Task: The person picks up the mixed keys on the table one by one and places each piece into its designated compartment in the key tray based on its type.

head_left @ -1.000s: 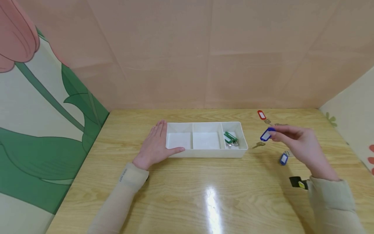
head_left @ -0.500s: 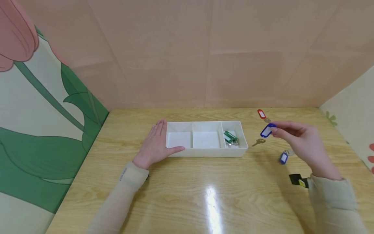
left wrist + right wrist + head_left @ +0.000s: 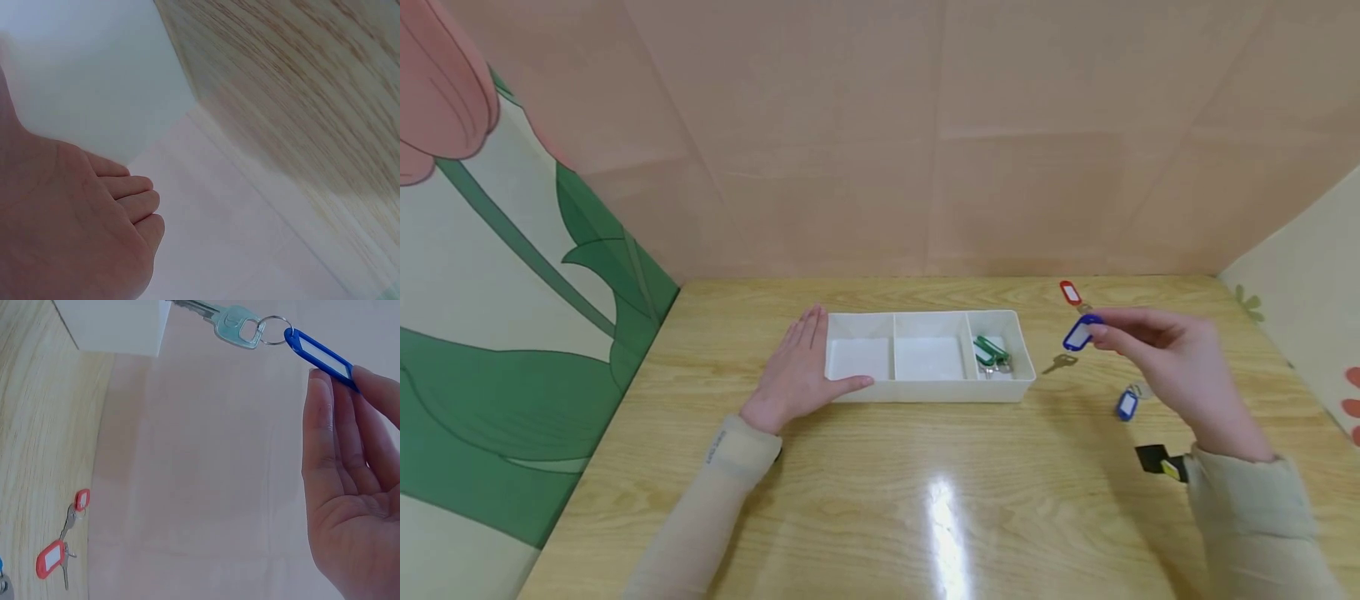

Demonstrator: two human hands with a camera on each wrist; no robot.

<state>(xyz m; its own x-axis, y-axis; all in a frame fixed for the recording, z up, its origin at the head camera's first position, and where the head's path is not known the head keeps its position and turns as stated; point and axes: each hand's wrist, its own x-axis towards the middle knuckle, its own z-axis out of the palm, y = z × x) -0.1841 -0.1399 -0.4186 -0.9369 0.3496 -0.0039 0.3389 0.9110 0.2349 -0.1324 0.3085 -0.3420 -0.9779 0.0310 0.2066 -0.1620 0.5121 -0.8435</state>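
Note:
My left hand (image 3: 797, 371) rests with straight fingers along the left end of a white three-compartment tray (image 3: 940, 392), its thumb against the front wall. In the left wrist view its fingertips touch the pale tray wall (image 3: 94, 94). My right hand (image 3: 1172, 358) pinches a blue key tag (image 3: 1081, 332) between thumb and fingers, above the table right of the tray. In the right wrist view, a metal key (image 3: 237, 325) dangles from that tag by a ring (image 3: 273, 330). Green key tags (image 3: 988, 352) with keys lie in the tray's right compartment.
Another blue key tag (image 3: 1127, 405) lies on the wood table below my right hand. A red key tag (image 3: 1071, 292) is behind the hand; the right wrist view shows two red tags with keys, one nearer (image 3: 51, 558). A pinkish panel (image 3: 925, 150) rises behind the table.
My right hand has risen slightly and shifted a little left with the blue key tag, uncovering part of a red tag behind it. My left hand stays in place.

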